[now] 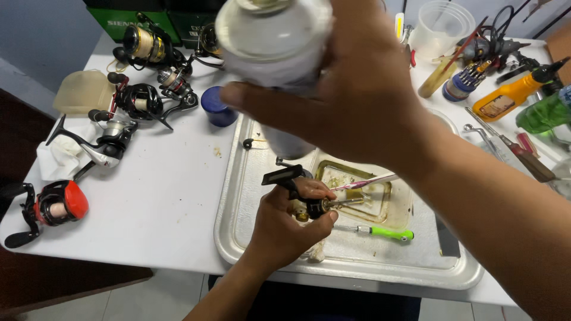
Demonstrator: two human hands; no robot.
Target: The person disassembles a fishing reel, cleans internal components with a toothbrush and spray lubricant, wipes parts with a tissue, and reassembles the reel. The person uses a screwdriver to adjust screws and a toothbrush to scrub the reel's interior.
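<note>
Left grip (291,223) clamps reel part (309,205) over tray (229,238), right grip (363,101) wraps spray can (273,41)

Bright even light, blurred near hand (363,95)

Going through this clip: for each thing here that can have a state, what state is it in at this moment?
Left hand: closed around a small dark reel part, held over the metal tray.
Right hand: gripping a white spray can, raised and motion-blurred.
Green-handled tool: lying flat in the tray.
Red reel: resting on the table's left edge.
Clear plastic cup: upright.
</note>
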